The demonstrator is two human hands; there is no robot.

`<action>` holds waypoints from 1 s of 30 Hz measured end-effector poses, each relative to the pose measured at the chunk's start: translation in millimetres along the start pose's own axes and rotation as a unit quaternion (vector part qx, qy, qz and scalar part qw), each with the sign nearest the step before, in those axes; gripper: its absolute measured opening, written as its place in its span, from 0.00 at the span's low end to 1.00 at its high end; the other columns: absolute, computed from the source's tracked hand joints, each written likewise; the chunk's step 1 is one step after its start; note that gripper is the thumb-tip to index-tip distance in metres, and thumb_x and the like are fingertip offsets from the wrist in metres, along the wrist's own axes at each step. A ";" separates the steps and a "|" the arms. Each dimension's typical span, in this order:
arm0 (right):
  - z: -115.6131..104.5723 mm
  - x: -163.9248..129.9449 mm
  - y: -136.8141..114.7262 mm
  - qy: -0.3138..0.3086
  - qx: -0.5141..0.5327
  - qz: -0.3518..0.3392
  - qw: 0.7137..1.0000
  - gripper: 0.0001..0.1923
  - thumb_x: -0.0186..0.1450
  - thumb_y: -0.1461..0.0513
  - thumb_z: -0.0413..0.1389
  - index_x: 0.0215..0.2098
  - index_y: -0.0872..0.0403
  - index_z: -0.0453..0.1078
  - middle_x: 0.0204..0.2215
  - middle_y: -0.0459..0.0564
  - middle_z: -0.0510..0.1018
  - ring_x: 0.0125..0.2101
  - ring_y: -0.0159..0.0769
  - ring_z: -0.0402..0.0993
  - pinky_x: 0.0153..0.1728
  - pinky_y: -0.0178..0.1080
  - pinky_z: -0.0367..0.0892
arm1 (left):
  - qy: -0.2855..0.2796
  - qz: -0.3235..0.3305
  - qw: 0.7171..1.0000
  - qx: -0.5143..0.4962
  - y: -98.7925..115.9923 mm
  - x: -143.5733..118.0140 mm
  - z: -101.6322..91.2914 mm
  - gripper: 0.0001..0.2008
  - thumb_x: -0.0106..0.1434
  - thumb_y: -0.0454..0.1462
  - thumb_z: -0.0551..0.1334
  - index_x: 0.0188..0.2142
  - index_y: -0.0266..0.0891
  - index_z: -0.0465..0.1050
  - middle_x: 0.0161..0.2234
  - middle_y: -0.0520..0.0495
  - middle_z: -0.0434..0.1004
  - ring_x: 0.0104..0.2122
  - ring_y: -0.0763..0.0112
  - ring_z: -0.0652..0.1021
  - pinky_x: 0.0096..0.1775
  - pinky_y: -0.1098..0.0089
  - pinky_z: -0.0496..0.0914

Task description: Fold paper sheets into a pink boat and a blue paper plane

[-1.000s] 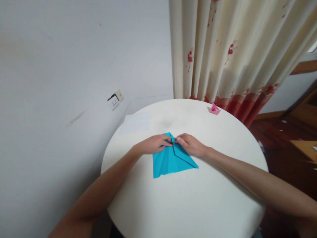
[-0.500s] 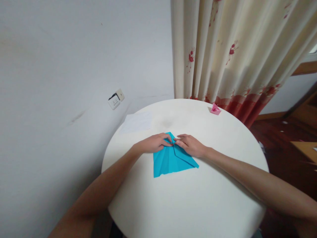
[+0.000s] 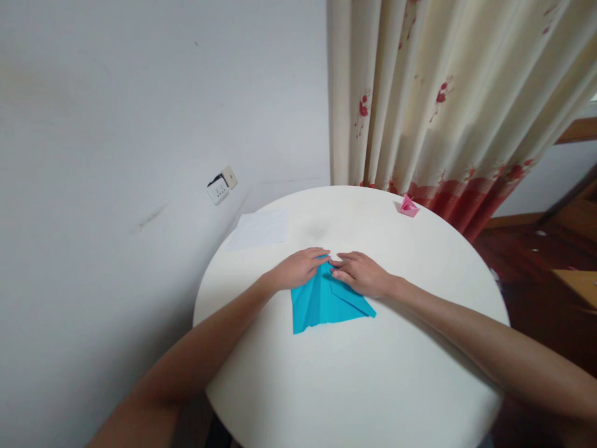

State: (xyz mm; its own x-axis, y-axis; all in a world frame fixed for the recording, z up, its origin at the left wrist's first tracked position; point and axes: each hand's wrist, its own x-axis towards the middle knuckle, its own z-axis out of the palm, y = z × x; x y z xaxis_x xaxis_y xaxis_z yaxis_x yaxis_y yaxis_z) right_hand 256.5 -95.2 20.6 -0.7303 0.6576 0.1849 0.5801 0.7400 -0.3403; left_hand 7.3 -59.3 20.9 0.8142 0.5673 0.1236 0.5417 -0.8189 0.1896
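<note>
A blue sheet of paper (image 3: 321, 305), folded into a kite-like triangle, lies flat on the round white table (image 3: 364, 373). My left hand (image 3: 301, 269) rests on its upper left part, fingers curled over the top point and lifting the left flap. My right hand (image 3: 361, 272) lies flat on the folded right flap, pressing it down. The fingertips of both hands meet at the paper's top tip, which they hide.
A white sheet (image 3: 261, 228) lies at the table's far left edge. A small pink folded paper figure (image 3: 407, 206) sits at the far right edge, near a cream curtain (image 3: 443, 99) with red print. A wall socket (image 3: 220, 186) sits on the white wall.
My left hand has slid up over the top point and the left side of the blue paper has been drawn in toward the centre. My right hand stays on the right flap.
</note>
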 end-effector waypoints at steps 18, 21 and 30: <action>-2.1 -2.2 0.7 -0.014 -0.001 -0.008 1.000 0.31 0.74 0.44 0.37 0.56 0.50 0.75 0.61 0.55 0.71 0.65 0.55 0.59 0.62 0.61 0.53 | 0.002 -0.143 0.985 0.092 -9.4 -1.1 13.5 0.24 0.75 0.45 0.46 0.66 0.44 0.59 0.70 0.42 0.51 0.70 0.52 0.50 0.64 0.44 0.54; -2.0 -2.2 0.6 -0.014 -0.002 -0.007 1.000 0.30 0.74 0.45 0.38 0.55 0.49 0.75 0.61 0.54 0.71 0.64 0.54 0.59 0.62 0.60 0.53 | 0.014 -0.173 0.980 0.098 -9.3 0.8 11.8 0.25 0.75 0.44 0.47 0.67 0.40 0.57 0.70 0.39 0.52 0.70 0.53 0.52 0.65 0.45 0.53; -4.7 -1.7 0.9 -0.025 -0.012 -0.016 0.999 0.30 0.75 0.46 0.37 0.54 0.50 0.74 0.59 0.55 0.73 0.64 0.53 0.60 0.62 0.59 0.52 | -0.042 -0.058 0.994 0.081 12.8 2.5 1.4 0.22 0.73 0.37 0.48 0.65 0.40 0.61 0.66 0.42 0.61 0.67 0.63 0.60 0.66 0.54 0.53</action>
State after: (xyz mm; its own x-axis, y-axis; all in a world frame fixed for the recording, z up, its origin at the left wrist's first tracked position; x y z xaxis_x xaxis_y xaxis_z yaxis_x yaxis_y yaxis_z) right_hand 259.9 -95.0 24.4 -0.7656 0.6259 0.1489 0.5639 0.7642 -0.3131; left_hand 16.6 -68.5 22.2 0.7556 0.6544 0.0276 0.6534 -0.7561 0.0374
